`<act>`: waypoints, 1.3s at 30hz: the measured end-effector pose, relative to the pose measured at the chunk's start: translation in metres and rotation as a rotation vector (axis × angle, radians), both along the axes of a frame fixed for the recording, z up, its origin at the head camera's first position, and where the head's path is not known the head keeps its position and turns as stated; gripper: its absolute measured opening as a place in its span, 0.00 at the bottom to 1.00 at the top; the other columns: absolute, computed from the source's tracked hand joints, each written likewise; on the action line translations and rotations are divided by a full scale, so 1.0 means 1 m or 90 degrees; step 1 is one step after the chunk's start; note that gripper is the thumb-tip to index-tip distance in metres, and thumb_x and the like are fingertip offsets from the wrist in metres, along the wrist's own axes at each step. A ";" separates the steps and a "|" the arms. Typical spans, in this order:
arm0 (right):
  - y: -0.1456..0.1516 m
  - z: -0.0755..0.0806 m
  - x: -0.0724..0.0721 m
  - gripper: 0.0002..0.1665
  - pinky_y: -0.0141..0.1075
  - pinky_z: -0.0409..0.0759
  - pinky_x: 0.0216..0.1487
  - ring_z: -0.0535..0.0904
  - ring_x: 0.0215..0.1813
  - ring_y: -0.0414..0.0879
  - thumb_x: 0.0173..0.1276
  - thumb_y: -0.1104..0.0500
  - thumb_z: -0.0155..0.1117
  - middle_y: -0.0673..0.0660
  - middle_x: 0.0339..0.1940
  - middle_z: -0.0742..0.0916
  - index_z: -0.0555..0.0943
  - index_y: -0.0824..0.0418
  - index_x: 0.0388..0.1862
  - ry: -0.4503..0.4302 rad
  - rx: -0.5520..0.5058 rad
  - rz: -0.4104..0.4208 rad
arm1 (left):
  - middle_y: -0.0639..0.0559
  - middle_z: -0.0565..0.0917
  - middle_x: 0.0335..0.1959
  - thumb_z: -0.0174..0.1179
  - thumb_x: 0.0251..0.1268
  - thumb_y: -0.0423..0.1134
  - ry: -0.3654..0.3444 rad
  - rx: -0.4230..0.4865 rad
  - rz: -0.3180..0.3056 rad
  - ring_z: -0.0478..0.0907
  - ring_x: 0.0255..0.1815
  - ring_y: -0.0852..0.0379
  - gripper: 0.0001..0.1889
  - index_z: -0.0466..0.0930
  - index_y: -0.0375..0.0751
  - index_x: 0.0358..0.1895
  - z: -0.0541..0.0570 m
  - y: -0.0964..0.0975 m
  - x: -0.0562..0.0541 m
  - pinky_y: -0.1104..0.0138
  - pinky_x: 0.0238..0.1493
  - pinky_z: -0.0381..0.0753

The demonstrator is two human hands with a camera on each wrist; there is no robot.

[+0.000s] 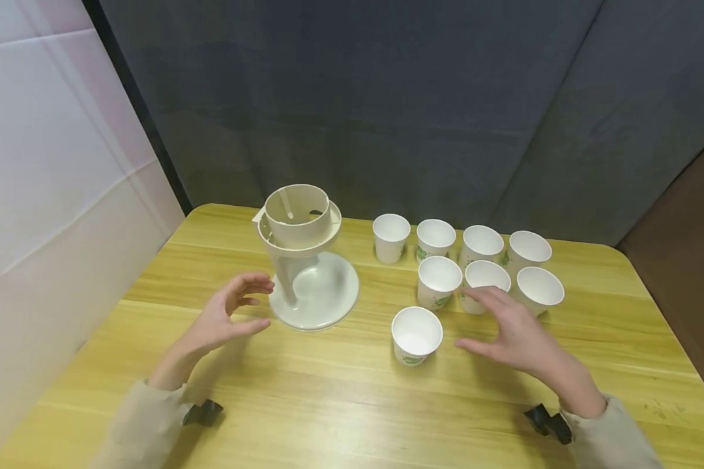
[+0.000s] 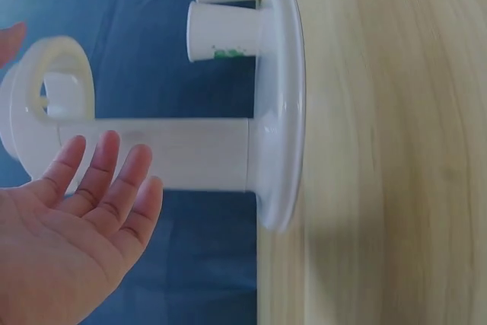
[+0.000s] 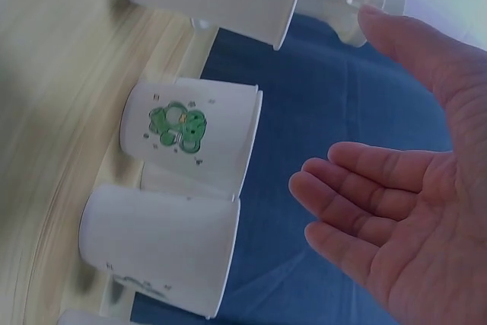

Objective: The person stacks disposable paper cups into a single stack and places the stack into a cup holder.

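Note:
My left hand (image 1: pixel 225 316) hovers over the table, fingers apart and bent a little, holding nothing. Just beyond it stands a cream-white stand (image 1: pixel 302 241) with a ring holder on an upright post over a round base; the left wrist view shows its post (image 2: pixel 190 150) beside my fingers. My right hand (image 1: pixel 519 335) is in the air with thumb and fingers spread, nothing between them. Left of its thumb is the nearest white paper cup (image 1: pixel 416 332), upright and apart from the hand. In the right wrist view, a paper cup (image 3: pixel 179 131) shows a green print.
Behind the nearest cup, several more paper cups (image 1: pixel 436 240) stand upright in two rows, partly hidden by my right hand. The wooden table (image 1: pixel 340 404) ends at a dark cloth (image 1: pixel 352 111) at the back. A white cloth wall (image 1: pixel 53 150) stands at the left.

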State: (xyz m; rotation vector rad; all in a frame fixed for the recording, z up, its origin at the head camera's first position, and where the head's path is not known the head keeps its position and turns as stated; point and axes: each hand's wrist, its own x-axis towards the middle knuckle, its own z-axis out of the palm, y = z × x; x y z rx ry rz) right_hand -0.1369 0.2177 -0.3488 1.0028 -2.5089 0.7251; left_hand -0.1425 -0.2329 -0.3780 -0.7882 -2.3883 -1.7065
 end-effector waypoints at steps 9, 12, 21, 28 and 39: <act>0.014 -0.001 -0.001 0.44 0.50 0.76 0.47 0.78 0.50 0.57 0.35 0.58 0.81 0.63 0.49 0.82 0.75 0.72 0.53 0.018 -0.001 -0.038 | 0.46 0.76 0.52 0.67 0.42 0.21 0.013 -0.016 -0.030 0.72 0.53 0.57 0.35 0.64 0.26 0.59 0.000 0.017 0.002 0.67 0.48 0.73; 0.019 -0.001 0.000 0.44 0.50 0.76 0.47 0.78 0.49 0.58 0.35 0.59 0.81 0.64 0.48 0.82 0.75 0.72 0.53 0.014 0.000 -0.053 | 0.49 0.75 0.52 0.67 0.42 0.22 0.013 -0.020 -0.040 0.72 0.54 0.55 0.35 0.64 0.27 0.59 -0.001 0.023 0.001 0.67 0.49 0.74; 0.033 -0.005 -0.001 0.44 0.46 0.75 0.46 0.77 0.48 0.57 0.33 0.60 0.82 0.65 0.47 0.82 0.75 0.72 0.53 0.023 -0.006 -0.079 | 0.44 0.75 0.52 0.70 0.42 0.25 0.009 -0.029 -0.062 0.72 0.54 0.50 0.35 0.66 0.33 0.59 -0.001 0.043 0.000 0.63 0.49 0.74; 0.043 -0.008 -0.003 0.43 0.30 0.71 0.51 0.77 0.48 0.56 0.33 0.62 0.81 0.64 0.46 0.82 0.75 0.72 0.52 0.033 -0.011 -0.097 | 0.44 0.76 0.52 0.70 0.43 0.27 0.018 -0.040 -0.076 0.73 0.54 0.55 0.36 0.66 0.34 0.60 -0.003 0.060 0.001 0.58 0.48 0.75; 0.056 -0.011 -0.006 0.42 0.23 0.67 0.51 0.78 0.47 0.58 0.32 0.63 0.81 0.65 0.45 0.82 0.76 0.71 0.52 0.049 -0.042 -0.125 | 0.43 0.76 0.52 0.71 0.42 0.30 0.029 -0.049 -0.097 0.73 0.53 0.42 0.37 0.65 0.32 0.60 -0.001 0.101 -0.002 0.55 0.47 0.76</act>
